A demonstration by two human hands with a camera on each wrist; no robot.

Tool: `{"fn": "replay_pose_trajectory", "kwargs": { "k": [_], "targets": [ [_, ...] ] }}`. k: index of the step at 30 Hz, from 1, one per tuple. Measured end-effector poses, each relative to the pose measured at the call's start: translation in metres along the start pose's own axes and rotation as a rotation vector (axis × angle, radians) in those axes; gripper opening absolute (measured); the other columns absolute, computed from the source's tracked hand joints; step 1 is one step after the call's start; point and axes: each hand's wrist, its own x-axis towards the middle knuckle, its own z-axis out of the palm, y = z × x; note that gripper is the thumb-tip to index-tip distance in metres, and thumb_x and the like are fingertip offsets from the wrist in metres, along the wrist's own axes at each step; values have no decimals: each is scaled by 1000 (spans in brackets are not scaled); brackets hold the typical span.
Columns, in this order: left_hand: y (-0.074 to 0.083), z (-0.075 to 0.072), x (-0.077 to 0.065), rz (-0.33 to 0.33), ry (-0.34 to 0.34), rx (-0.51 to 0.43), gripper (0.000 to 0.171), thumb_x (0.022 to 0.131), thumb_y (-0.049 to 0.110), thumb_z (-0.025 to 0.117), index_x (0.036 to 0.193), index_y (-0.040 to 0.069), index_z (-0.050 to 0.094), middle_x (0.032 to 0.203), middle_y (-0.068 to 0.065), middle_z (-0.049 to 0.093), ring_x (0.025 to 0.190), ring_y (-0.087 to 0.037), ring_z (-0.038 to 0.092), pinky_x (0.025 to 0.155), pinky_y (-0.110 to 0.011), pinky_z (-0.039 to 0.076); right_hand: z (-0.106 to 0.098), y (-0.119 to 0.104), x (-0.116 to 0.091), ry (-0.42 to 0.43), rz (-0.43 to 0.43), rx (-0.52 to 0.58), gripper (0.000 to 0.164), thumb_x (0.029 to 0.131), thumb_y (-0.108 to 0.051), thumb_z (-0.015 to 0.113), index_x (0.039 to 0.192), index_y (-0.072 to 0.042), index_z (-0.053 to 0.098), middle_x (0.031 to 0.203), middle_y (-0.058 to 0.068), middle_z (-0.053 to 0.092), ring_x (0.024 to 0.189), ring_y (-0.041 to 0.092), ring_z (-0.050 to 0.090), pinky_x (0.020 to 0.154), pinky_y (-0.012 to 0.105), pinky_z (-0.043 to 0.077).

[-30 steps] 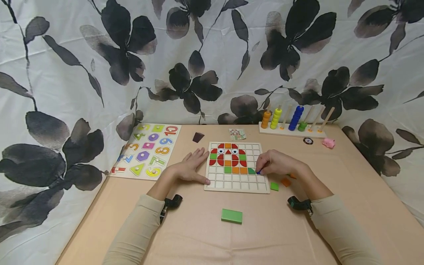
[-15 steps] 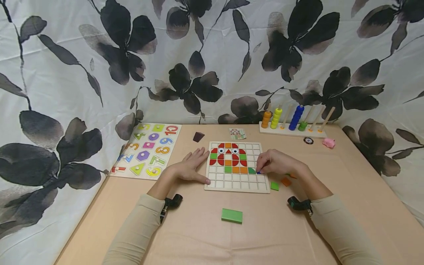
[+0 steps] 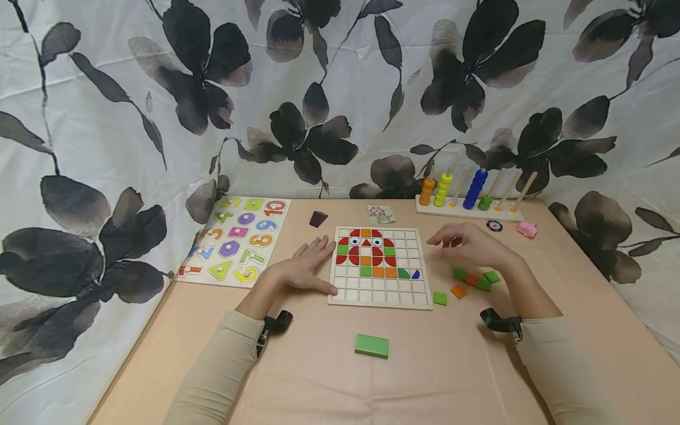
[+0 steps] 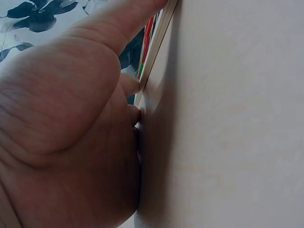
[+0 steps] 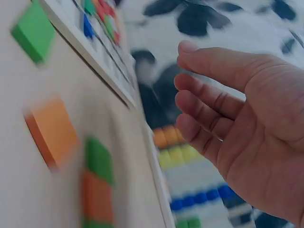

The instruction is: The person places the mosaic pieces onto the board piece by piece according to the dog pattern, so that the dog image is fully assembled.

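A white grid board (image 3: 379, 298) lies mid-table, partly filled with red, green and orange tiles that form a bird-like figure with two eyes. A blue curved tile (image 3: 416, 274) sits in a cell right of a green curved tile (image 3: 404, 274). My left hand (image 3: 305, 268) rests flat at the board's left edge, fingers spread, thumb on the lower left corner. Off the board's right side hovers my right hand (image 3: 470, 243), fingers loosely bent, nothing between them in the right wrist view. Below it lie loose green and orange tiles (image 3: 471, 279), an orange tile (image 3: 458, 291) and a green tile (image 3: 440, 298).
A number puzzle board (image 3: 234, 242) lies at left. Behind the grid are a dark brown piece (image 3: 318, 219) and a picture card (image 3: 381, 215). A bead-peg stand (image 3: 467, 206), black disc (image 3: 494, 225) and pink pig figure (image 3: 527, 229) stand back right. A green block (image 3: 372, 346) lies in front.
My right hand has let go of the blue tile, which stays on the board, and has moved right, uncovering the loose tiles. My left hand has stayed in place.
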Motion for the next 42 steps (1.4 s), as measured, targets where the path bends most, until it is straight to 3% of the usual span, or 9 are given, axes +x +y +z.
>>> {"fn": "replay_pose_trajectory", "kwargs": {
  "k": [3, 6, 11, 16, 21, 28, 34, 38, 42],
  "targets": [
    [0, -1, 0, 1, 7, 5, 120, 69, 75, 65, 156, 15, 8, 162, -10, -3, 148, -27, -7, 117, -50, -2, -19, 13, -18, 62, 50, -30, 25, 90, -18, 69, 115, -20, 69, 111, 8, 67, 88, 18, 55, 74, 27, 49],
    [-3, 1, 0, 8, 8, -6, 120, 69, 74, 65, 156, 14, 8, 162, -12, -3, 148, -28, -8, 117, -50, -3, -33, 31, -37, 61, 129, -4, 27, 90, -15, 68, 117, -16, 68, 113, 11, 66, 91, 20, 57, 74, 26, 51],
    [-3, 2, 1, 5, 0, -15, 120, 70, 73, 66, 156, 13, 7, 161, -12, -4, 147, -29, -9, 117, -51, -3, -46, 61, -64, -72, 242, 73, 31, 85, -11, 73, 115, -10, 70, 109, 11, 68, 91, 22, 59, 73, 27, 52],
    [0, 0, 0, 2, 5, -3, 120, 69, 75, 65, 156, 15, 7, 162, -11, -3, 148, -28, -7, 117, -50, -2, -47, 85, -76, -239, 235, 171, 33, 82, -11, 75, 114, -5, 69, 99, 15, 66, 79, 20, 55, 67, 24, 50],
    [0, 0, 0, 3, 11, 2, 121, 69, 75, 65, 156, 14, 7, 162, -11, -3, 148, -28, -8, 117, -50, -3, -41, 93, -74, -243, 226, 161, 30, 80, -12, 77, 108, -7, 72, 95, 13, 65, 77, 20, 55, 66, 24, 49],
    [-1, 1, -1, 4, 7, 0, 121, 68, 76, 65, 156, 16, 7, 162, -10, -4, 148, -27, -7, 117, -50, -2, -36, 86, -68, -94, 247, 121, 17, 81, -9, 75, 97, -9, 71, 86, 10, 67, 75, 20, 55, 65, 26, 46],
    [-1, 0, -1, -4, 3, -5, 121, 67, 76, 65, 156, 17, 7, 162, -10, -3, 148, -27, -7, 117, -48, -2, -31, 58, -46, 51, 201, 119, 16, 87, -12, 71, 102, -9, 71, 99, 7, 70, 85, 21, 58, 70, 27, 51],
    [-2, 1, 0, -3, 3, -2, 121, 68, 76, 66, 156, 17, 7, 162, -9, -4, 148, -26, -8, 117, -48, -3, -18, 19, -17, 54, 115, 184, 23, 88, -14, 71, 111, -9, 71, 107, 8, 69, 91, 24, 62, 74, 26, 53],
    [-1, 1, 0, 3, 3, -6, 121, 68, 74, 67, 156, 15, 8, 162, -10, -4, 148, -26, -8, 117, -49, -2, 6, -15, 18, -14, 12, 207, 19, 87, -14, 72, 106, -16, 74, 103, 2, 70, 89, 24, 63, 77, 28, 53]
  ]
}}
